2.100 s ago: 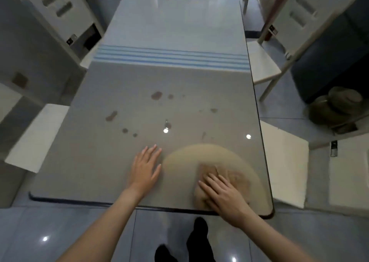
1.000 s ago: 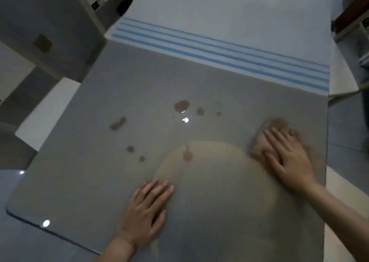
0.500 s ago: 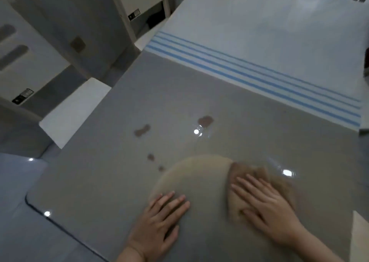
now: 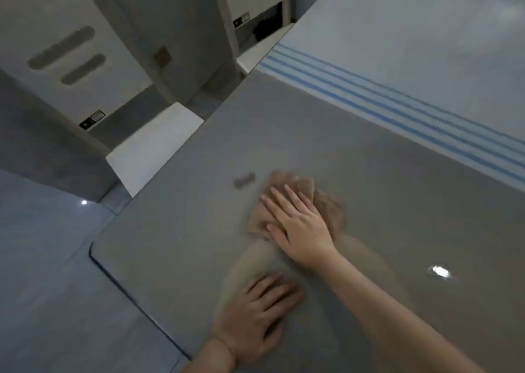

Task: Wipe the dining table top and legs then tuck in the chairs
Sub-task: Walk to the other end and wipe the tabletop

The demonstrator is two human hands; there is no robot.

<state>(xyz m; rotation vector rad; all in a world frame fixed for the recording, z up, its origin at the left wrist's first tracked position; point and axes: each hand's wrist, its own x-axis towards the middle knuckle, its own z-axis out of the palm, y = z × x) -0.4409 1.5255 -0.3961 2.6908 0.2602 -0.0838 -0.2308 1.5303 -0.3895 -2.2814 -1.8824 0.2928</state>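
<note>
The glossy grey dining table top (image 4: 383, 174) fills the right of the head view, with blue stripes and a white part farther back. My right hand (image 4: 298, 222) lies flat with straight fingers on a brown cloth (image 4: 329, 210), pressing it to the table. One brown stain (image 4: 244, 180) sits just left of the cloth. A pale smeared patch (image 4: 255, 262) spreads below the cloth. My left hand (image 4: 258, 316) rests flat on the table near its front edge.
A white chair seat (image 4: 153, 148) pokes out from the table's left side, its back (image 4: 65, 57) farther left. A second white chair (image 4: 255, 9) stands at the upper middle. Blue-grey tiled floor (image 4: 51, 287) lies to the lower left. The table's rounded corner (image 4: 93, 252) is at the left.
My right hand has swept the cloth left and away from me, over several of the stains. The left hand has stayed flat on the table. The view has swung left.
</note>
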